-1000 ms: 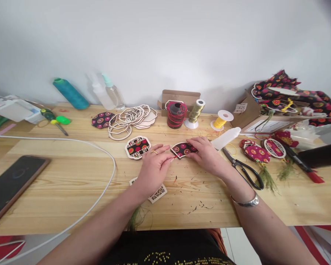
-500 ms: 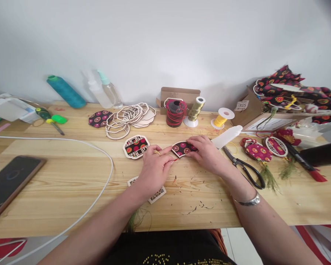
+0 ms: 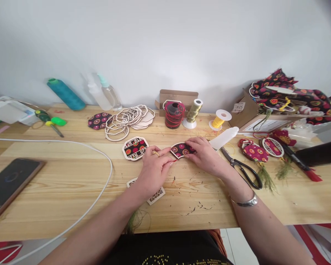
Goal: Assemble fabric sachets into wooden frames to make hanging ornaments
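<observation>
A fan-shaped wooden piece (image 3: 181, 150) faced with dark flower-print fabric lies on the table between my hands. My right hand (image 3: 202, 154) grips its right end, covering that part. At its left edge my left hand (image 3: 154, 167) is closed, index fingertip touching the rim. A short bit of red cord (image 3: 174, 161) shows at those fingertips, by the lower edge of the piece. Under my left wrist lies a pale fretwork frame (image 3: 156, 196), partly hidden. Just beyond my left hand rests an eight-sided fabric piece (image 3: 135, 148) with a wooden lattice.
Black-handled scissors (image 3: 244, 167) and a white nozzle bottle (image 3: 224, 137) lie right of my right hand. Behind stand red cord (image 3: 174, 116), gold thread (image 3: 194, 112) and a yellow spool (image 3: 219, 119). Wooden frames (image 3: 131, 117) are piled at back left; a white cable (image 3: 110, 171) curves at left.
The view has shifted slightly. Both hands keep nearly the same place and hold on the fan-shaped piece and the red cord.
</observation>
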Tool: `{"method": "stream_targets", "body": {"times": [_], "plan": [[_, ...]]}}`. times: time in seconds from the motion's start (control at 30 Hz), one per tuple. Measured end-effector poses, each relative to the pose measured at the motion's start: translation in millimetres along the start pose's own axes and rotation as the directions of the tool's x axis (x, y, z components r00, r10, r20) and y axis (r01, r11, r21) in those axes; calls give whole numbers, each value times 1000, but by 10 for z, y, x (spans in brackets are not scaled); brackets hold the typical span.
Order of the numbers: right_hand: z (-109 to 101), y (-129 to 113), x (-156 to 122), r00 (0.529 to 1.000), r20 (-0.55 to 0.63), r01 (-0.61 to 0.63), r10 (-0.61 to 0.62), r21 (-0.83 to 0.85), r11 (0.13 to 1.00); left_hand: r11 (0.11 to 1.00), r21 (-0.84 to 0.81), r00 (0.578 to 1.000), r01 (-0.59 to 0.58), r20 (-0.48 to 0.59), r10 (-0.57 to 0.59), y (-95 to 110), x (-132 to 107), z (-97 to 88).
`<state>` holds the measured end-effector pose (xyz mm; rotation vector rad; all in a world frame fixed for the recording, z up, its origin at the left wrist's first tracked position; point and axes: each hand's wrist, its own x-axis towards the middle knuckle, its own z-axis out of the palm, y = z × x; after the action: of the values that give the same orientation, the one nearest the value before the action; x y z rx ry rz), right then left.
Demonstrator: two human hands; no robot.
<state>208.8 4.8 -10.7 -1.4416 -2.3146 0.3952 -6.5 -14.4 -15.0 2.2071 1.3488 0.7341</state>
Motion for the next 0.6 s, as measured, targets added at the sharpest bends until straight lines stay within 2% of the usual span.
{"method": "stream_targets", "body": {"times": [0.37,0.6], "plan": [[15,6,-12,1000,-8,-15,15,-2,1000,1000,2,1000,9,11,-9,8,1,-7],[18,-27,-8,999,-25,-46,47,14,999,1000,6,1000,-11,-19,12,3,-5,0]]}}
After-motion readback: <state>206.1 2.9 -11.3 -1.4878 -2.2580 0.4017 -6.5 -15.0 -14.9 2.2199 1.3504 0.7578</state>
